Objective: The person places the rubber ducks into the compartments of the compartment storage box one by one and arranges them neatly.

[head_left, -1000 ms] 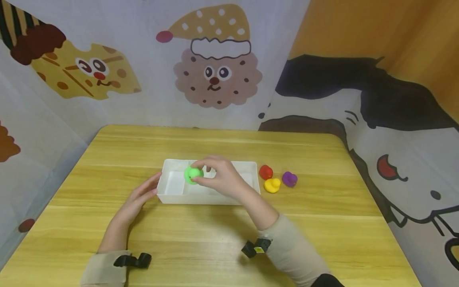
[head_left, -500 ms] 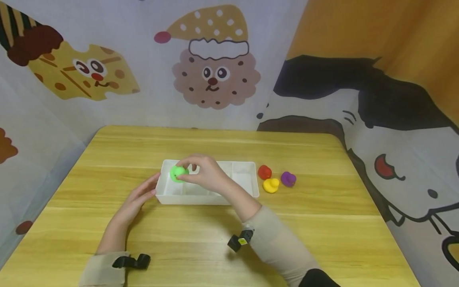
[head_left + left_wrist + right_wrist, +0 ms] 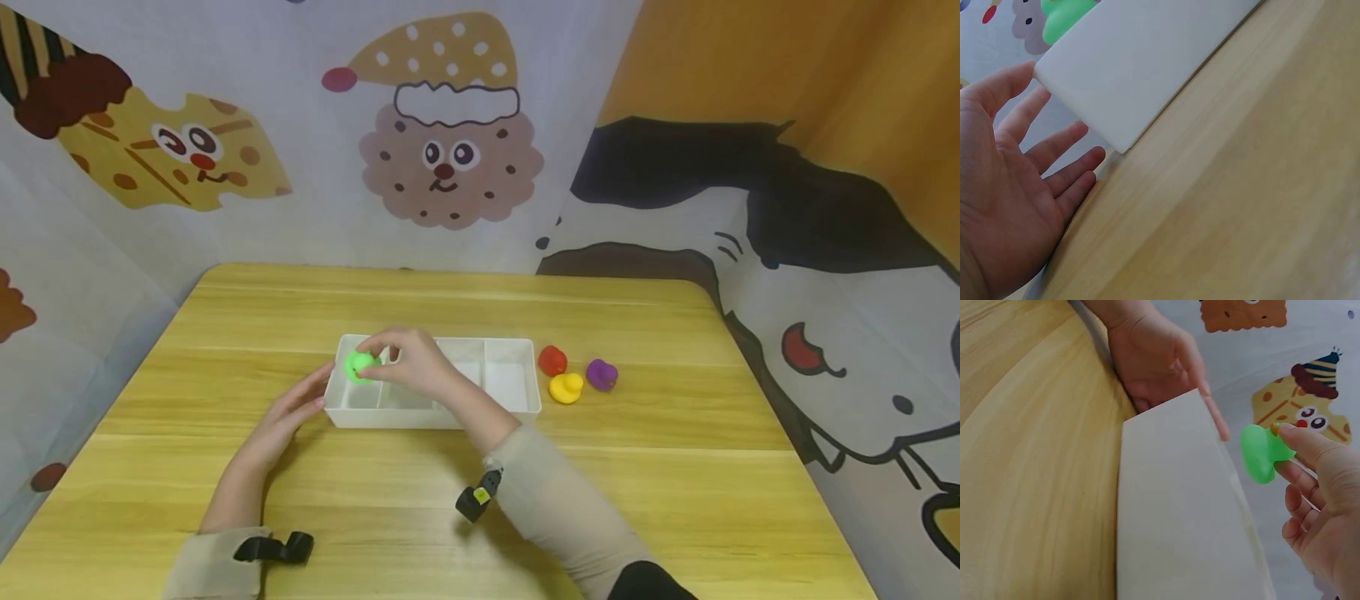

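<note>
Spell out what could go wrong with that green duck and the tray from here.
The right hand pinches the green duck above the white tray, so it might slip and land tipped over.

The left hand only touches the tray's end without wrapping it, so a bump could perhaps nudge the tray into the red duck beside its other end.

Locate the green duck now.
In the head view, the right hand pinches the green duck above the leftmost compartment of the white tray, the end nearest the left hand.
</note>
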Tool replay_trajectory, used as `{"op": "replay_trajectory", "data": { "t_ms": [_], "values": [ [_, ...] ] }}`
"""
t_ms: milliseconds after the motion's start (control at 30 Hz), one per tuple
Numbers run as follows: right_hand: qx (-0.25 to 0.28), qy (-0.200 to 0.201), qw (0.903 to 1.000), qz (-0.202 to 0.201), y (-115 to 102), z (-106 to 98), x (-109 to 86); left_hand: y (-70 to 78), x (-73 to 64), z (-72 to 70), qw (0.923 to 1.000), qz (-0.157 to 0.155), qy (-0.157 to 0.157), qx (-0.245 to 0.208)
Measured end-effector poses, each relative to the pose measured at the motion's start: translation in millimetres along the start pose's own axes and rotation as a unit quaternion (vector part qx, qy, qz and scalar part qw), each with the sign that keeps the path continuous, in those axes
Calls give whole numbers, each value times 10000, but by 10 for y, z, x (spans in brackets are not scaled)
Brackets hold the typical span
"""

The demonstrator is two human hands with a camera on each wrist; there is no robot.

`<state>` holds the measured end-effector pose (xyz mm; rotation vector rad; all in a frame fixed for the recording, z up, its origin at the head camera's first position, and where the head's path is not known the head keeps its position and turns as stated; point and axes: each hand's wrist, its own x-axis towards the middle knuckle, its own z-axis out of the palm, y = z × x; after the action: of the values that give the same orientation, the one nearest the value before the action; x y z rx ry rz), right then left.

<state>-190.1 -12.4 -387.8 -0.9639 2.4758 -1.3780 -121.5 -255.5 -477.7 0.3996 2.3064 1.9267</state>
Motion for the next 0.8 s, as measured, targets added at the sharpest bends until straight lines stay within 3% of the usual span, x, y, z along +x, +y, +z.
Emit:
{"op": "replay_trajectory", "data": {
  "t_ms": [533, 800],
  "values": [
    [82, -76, 9974, 713, 165, 133, 82, -3, -1, 0, 10000, -29, 11, 11],
    [-270, -236, 9937, 1058, 203, 181, 132, 7, 0, 0, 10000, -37, -20, 13]
  ]
}}
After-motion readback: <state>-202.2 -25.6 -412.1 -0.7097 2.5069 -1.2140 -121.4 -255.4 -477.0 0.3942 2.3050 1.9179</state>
